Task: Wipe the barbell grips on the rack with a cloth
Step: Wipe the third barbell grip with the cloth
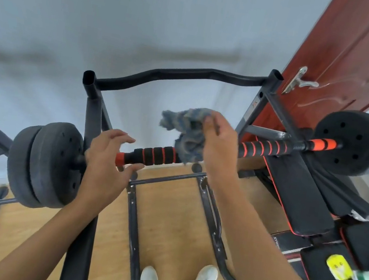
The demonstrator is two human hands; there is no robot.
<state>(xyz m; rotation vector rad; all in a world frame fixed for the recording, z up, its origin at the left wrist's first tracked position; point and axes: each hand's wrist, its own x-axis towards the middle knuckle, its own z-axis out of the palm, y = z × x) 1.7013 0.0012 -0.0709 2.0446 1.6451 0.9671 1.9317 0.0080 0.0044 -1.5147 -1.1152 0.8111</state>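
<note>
Head view | barbell (201, 152) rests on rack (93, 111) | our right hand (220, 143) grips cloth (187, 130) above mid-bar | left hand (104, 166) spread loosely at left grip (152, 155), holding nothing | step: starting wipe | next: lower cloth onto grip, steady the bar.

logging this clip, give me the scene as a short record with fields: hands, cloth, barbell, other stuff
left hand: open, fingers spread around the left foam grip, not clearly closed on it
right hand: pinches the cloth above the bar
cloth: blue-grey, bunched, hanging over the bar's middle
barbell: on the rack, black plates both ends, right foam grip uncovered
other: red door, bench pad, wooden floor
</note>
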